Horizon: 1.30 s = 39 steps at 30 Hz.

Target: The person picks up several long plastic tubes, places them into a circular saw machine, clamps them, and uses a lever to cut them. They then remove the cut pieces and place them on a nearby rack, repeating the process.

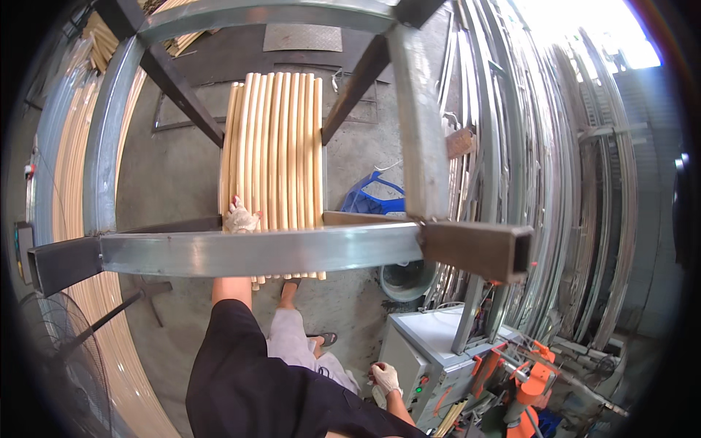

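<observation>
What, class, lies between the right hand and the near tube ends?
In the head view, grey floor and a sandalled foot lie between the right hand and the near tube ends.

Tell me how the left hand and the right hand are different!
The left hand is on the tan rods; the right hand is beside the grey cabinet. The left hand reaches out ahead; the right hand is held closer in. Both wear whitish gloves.
</observation>
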Available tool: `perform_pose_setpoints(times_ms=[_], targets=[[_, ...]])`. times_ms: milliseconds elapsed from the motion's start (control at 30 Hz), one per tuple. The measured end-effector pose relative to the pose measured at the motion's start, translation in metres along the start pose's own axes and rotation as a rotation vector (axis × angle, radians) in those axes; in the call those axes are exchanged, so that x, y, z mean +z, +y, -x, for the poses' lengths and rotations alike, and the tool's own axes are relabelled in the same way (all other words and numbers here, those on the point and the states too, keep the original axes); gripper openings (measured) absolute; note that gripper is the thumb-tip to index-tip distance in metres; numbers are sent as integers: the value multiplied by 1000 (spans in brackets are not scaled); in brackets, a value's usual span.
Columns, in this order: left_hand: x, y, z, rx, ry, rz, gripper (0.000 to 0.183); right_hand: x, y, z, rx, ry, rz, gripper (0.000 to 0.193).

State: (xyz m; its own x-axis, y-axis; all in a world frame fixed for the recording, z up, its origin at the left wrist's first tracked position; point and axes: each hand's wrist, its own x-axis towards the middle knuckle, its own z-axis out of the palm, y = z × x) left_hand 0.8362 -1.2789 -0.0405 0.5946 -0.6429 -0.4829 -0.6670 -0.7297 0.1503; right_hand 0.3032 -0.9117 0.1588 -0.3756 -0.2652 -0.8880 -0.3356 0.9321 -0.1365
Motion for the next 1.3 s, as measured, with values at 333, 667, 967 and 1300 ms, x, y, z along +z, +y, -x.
perform_pose_setpoints(times_ms=[333, 667, 967, 1300], targets=[[68, 27, 155, 475, -76, 3, 88, -26, 147, 42, -5, 328, -297, 31], [187, 136, 536, 1746, -911, -574, 55, 143, 383, 166, 634, 222, -868, 30], [311, 227, 1012, 2440, -988, -636, 55, 145, 482, 92, 565, 37, -1337, 41], [542, 249, 1325, 2577, -356, -627, 101, 131, 626, 105, 639, 379, -1893, 24]])
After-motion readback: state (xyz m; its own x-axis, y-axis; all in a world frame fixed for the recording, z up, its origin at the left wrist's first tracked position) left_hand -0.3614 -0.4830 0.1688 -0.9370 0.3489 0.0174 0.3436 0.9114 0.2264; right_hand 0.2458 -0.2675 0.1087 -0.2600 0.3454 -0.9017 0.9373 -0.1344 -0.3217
